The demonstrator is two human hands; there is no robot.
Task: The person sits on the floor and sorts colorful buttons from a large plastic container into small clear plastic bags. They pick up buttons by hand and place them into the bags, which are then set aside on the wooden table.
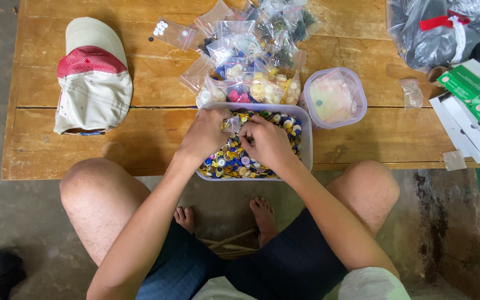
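A clear plastic tub [306, 145] full of mixed coloured buttons [230, 164] sits at the near edge of a low wooden table [140, 139]. Both my hands are over it. My left hand [205, 135] pinches a small clear plastic bag [231, 124] at the tub's far side. My right hand [266, 141] is closed, fingertips meeting the same small bag from the right. Whether it also holds a button is hidden by the fingers.
Behind the tub lies a heap of small bags of sorted buttons [251, 55]. A round clear container [334, 99] with empty bags stands to the right. A red and beige cap [93, 75] lies left; green and white boxes [476, 105] and a dark bag [437, 30] lie right.
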